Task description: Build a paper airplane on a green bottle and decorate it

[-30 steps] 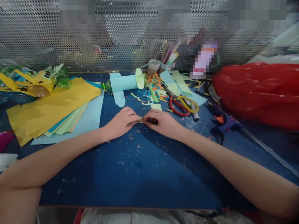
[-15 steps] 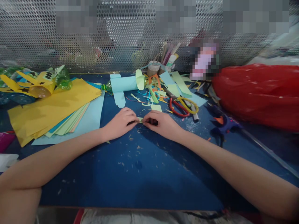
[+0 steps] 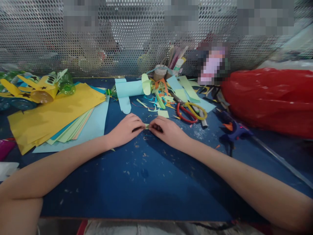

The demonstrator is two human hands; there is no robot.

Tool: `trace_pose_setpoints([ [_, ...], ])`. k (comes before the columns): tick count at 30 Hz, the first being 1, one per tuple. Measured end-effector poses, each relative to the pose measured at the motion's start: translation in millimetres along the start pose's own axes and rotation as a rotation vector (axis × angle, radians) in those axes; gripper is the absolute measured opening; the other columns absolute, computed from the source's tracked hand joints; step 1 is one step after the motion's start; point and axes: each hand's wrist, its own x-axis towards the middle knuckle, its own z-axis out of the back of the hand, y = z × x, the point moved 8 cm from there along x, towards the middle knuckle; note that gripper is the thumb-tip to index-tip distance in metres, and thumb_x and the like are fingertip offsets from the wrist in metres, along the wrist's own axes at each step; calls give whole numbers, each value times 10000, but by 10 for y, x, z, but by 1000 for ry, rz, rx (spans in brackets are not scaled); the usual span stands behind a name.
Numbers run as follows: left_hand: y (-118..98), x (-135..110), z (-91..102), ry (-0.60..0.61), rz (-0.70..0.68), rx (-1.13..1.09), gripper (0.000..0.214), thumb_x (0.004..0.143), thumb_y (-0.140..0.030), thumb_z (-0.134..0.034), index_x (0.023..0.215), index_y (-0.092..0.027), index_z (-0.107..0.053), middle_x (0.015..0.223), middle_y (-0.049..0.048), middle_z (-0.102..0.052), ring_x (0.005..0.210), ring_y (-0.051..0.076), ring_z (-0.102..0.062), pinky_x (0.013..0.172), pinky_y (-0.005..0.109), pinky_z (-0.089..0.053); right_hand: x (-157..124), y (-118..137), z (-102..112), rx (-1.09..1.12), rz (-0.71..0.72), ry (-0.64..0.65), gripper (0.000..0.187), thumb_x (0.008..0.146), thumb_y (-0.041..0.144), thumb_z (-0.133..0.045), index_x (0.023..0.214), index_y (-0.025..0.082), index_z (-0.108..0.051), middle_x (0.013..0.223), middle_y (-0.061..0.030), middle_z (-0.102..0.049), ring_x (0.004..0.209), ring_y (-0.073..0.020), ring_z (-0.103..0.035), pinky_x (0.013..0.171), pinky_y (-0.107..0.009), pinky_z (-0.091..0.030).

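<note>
Between my hands, just above the blue table, is a small piece of light green paper (image 3: pixel 146 126), mostly covered by the fingers. My left hand (image 3: pixel 127 128) pinches its left end, and my right hand (image 3: pixel 166 130) pinches the right end. Behind the hands lies a green plastic bottle wrapped in light blue paper (image 3: pixel 129 88), with blue and pale green rounded paper flaps sticking out like wings. A square of light green paper (image 3: pixel 163 113) rests just beyond my right hand.
Scissors (image 3: pixel 187 112) with red and yellow handles lie among paper scraps (image 3: pixel 160 94). Yellow sheets (image 3: pixel 58 112) and other coloured paper are at left, beside decorated bottles (image 3: pixel 45 88). A blue glue gun (image 3: pixel 236 130) and a red plastic bag (image 3: pixel 269 101) are at right. Perforated metal stands behind.
Both hands stay in nearly the same place, still pinching the small green paper. The right fingers have shifted very slightly; the objects on the table have not moved.
</note>
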Motion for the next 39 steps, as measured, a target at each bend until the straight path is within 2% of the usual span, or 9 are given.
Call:
trace_pose_setpoints([
  [7,23,20,-3,29,39,-55,149,938,-190,-511,922,-180,-659,912,39,-687,923,185,-594,857,360,-437,20,-89,-9,89,-92,9,34,818,197,-591,793,186,-611,734,-12,-560,618,-122,-518,584,-258,-432],
  [12,-15,13,-16,35,7,-28,179,959,-186,-467,965,-167,-645,929,59,-670,935,193,-583,857,359,-441,3,-59,6,134,-35,9,91,779,121,-579,829,191,-608,752,-5,-567,623,-114,-524,594,-247,-442],
  [19,-41,3,-44,55,-22,58,222,978,-190,-415,1024,-152,-629,939,79,-641,924,203,-561,854,361,-450,8,-59,26,105,-36,-16,75,800,160,-594,810,192,-662,747,-15,-582,614,-119,-529,587,-254,-447],
  [23,-53,9,-39,52,-49,76,219,976,-216,-435,993,-146,-642,903,76,-632,884,201,-555,820,348,-456,3,-39,30,70,-30,-24,70,827,184,-583,803,191,-649,738,-18,-572,619,-123,-524,588,-256,-439],
  [28,-29,18,-40,48,-36,44,203,970,-197,-447,980,-138,-640,923,76,-653,883,197,-562,826,347,-454,-6,-11,22,84,4,-9,90,808,122,-569,829,188,-627,774,-11,-560,641,-112,-525,615,-243,-435],
  [39,-14,6,-34,26,-27,43,190,963,-182,-456,1040,-159,-628,934,64,-638,909,200,-551,826,342,-455,13,-60,42,106,24,-25,114,808,144,-591,837,181,-695,769,-19,-585,625,-114,-544,613,-248,-446],
])
